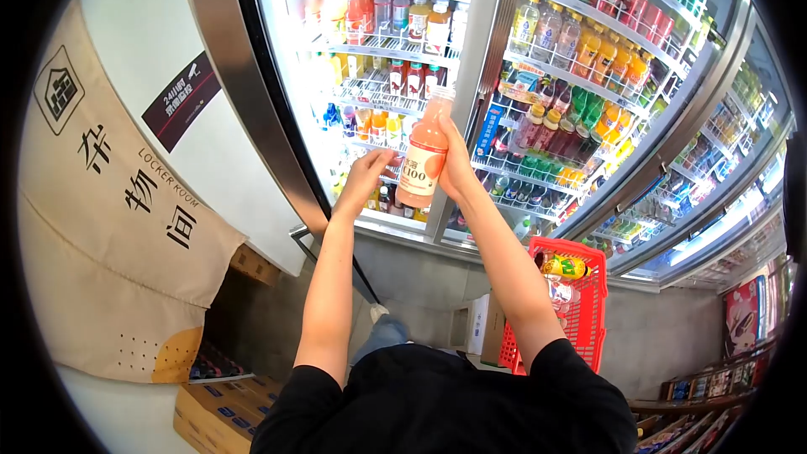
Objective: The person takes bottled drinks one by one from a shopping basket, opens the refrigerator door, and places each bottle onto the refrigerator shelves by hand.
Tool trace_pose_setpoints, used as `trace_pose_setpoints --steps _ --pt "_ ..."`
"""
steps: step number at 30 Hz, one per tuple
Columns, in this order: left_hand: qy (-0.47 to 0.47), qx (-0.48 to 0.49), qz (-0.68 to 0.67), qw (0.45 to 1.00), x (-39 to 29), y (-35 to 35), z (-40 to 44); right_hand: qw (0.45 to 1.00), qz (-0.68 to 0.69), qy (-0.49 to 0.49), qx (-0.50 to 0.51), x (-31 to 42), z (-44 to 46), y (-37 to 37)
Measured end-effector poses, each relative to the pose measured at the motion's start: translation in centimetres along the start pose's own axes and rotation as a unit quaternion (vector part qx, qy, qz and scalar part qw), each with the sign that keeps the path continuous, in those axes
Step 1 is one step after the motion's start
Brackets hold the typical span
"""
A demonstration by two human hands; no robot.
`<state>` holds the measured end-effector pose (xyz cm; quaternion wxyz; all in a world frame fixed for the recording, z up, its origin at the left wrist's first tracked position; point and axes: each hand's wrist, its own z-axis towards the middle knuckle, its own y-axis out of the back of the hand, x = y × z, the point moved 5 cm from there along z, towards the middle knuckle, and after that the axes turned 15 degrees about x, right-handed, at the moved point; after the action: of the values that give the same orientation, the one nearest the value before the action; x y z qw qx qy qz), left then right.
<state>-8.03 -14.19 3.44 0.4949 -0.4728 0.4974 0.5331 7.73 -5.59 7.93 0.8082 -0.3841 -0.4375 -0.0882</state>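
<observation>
A juice bottle (423, 161) filled with pink-orange drink, with a cream label reading "C100", is held up in front of an open drinks fridge. My right hand (455, 165) is wrapped round its right side, and the bottle leans slightly to the right at the top. My left hand (368, 180) is just left of the bottle, with its fingers loosely curled and partly apart, and nothing shows in it. I cannot tell whether its fingertips touch the label. Behind both hands, the lit fridge shelves (382, 49) carry rows of bottles.
The fridge door (273, 109) stands open on the left, beside a beige cloth curtain (109, 227). A red basket (598, 311) with a few bottles is at lower right. Closed glass-door coolers (580, 59) run along the right. Cardboard boxes (220, 408) lie at lower left.
</observation>
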Motion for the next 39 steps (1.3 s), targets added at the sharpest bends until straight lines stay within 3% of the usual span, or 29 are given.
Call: trace_pose_setpoints --steps 12,16,20,22,26,30,32,39 --pt "0.003 0.012 0.010 1.000 -1.1 9.4 -5.1 0.997 0.039 -0.044 0.052 -3.9 4.8 -3.5" --pt "0.001 0.109 0.004 0.994 -2.0 9.9 -2.1 0.997 0.034 -0.040 0.060 -4.7 7.3 -4.9" --pt "0.062 0.198 0.013 0.978 -0.4 11.8 1.8 0.995 0.026 -0.034 0.092 -4.9 11.1 -5.8" --pt "0.008 0.231 -0.007 0.973 -0.6 12.5 3.5 0.997 0.033 -0.006 0.076 -5.0 13.2 -6.9" --pt "0.003 0.225 -0.022 0.974 -1.6 15.6 5.1 0.996 -0.001 0.004 0.092 -7.2 17.4 -7.8" --pt "-0.037 0.135 -0.075 0.987 -0.4 18.8 5.6 0.993 -0.096 -0.002 0.074 -8.9 21.0 -8.2" --pt "-0.032 0.119 -0.094 0.988 1.0 20.7 5.6 0.968 -0.228 -0.038 0.094 -9.8 22.5 -8.3" --pt "-0.012 0.078 -0.054 0.995 1.9 25.8 6.1 0.965 -0.240 -0.071 0.075 -13.3 26.7 -9.0"
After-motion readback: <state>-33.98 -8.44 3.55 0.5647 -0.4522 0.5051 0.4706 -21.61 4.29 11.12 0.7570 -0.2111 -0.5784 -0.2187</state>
